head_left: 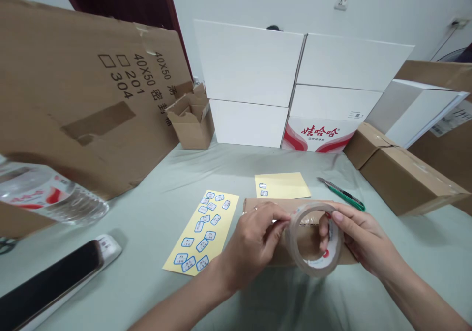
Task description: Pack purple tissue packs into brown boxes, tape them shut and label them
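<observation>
Left hand [252,246]: fingers [275,218] pinched tight on upper-left rim of clear packing-tape roll [295,242]. Right hand [363,237]: fingers [337,216] partly open, curved around right side of roll, one digit inside core. Roll held up in front of flat cardboard carton [295,204]. Yellow sticker sheet [201,232] left of left hand; green utility knife [341,194] beyond right hand.
</observation>
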`<state>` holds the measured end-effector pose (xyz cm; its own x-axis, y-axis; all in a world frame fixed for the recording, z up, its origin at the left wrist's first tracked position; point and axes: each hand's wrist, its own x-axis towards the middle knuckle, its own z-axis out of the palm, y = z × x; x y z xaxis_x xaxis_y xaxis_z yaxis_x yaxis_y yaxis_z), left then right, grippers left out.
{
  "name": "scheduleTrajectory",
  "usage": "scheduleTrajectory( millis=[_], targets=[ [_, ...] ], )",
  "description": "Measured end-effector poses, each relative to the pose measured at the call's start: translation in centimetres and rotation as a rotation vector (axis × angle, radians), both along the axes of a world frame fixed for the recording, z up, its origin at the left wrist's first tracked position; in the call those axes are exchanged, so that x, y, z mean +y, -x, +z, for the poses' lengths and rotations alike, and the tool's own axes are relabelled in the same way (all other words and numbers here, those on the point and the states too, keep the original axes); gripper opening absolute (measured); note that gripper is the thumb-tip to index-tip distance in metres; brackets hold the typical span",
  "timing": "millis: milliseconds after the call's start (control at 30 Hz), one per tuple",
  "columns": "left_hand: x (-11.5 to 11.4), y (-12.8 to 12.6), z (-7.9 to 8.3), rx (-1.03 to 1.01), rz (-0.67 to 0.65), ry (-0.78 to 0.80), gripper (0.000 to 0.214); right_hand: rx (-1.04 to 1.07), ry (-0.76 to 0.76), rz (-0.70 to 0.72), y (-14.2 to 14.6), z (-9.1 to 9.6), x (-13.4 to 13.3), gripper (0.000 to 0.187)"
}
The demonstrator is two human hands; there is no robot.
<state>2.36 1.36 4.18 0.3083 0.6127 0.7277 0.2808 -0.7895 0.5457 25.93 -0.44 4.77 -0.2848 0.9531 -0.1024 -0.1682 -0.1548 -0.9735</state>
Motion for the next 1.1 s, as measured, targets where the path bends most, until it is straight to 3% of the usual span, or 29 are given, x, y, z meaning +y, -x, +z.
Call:
scheduleTrajectory(
  millis=[233, 367, 433, 533, 633, 733, 867, 967, 1100],
  targets=[
    [0.4, -0.2, 0.1, 0.14, 0.076, -0.2, 0.01, -0.054, 0.092, -0.083, 0.8, 0.9, -0.3, 0.046],
    [0.3, -0.3, 0.1, 0.147, 0.062, -0.13, 0.013, -0.097, 0.137, -0.12, 1.0, 1.6, -0.4, 0.072],
    [0.1, -0.3, 0.2, 0.116, 0.064, 0.03, 0.013, -0.224, 0.031, -0.113, 0.5, 1.4, -0.4, 0.071],
    [0.1, -0.2, 0.7, 0.053, 0.072, 0.413, 0.01, -0.425, -0.212, -0.097, -0.6, 0.7, -0.6, 0.047],
    [0.3, -0.3, 1.2, 0.017, 0.063, 0.674, 0.014, -0.453, -0.35, 0.031, -1.7, -0.1, -1.3, 0.043],
    [0.4, -0.3, 1.7, 0.01, 0.089, 0.702, 0.014, -0.502, -0.504, 0.074, -1.9, -0.4, -1.7, 0.04],
    [0.5, -0.1, 2.0, -0.005, 0.099, 0.766, 0.013, -0.74, -0.774, -0.09, -1.6, 0.1, -1.5, 0.015],
    [0.5, -0.1, 1.6, -0.016, 0.111, 0.791, 0.011, -0.737, -0.8, -0.157, -1.7, 0.4, -1.7, 0.025],
    [0.5, -0.3, 0.8, 0.066, 0.169, 0.686, 0.009, -0.601, -0.731, -0.185, -2.2, -0.1, -2.6, 0.026]
  ],
)
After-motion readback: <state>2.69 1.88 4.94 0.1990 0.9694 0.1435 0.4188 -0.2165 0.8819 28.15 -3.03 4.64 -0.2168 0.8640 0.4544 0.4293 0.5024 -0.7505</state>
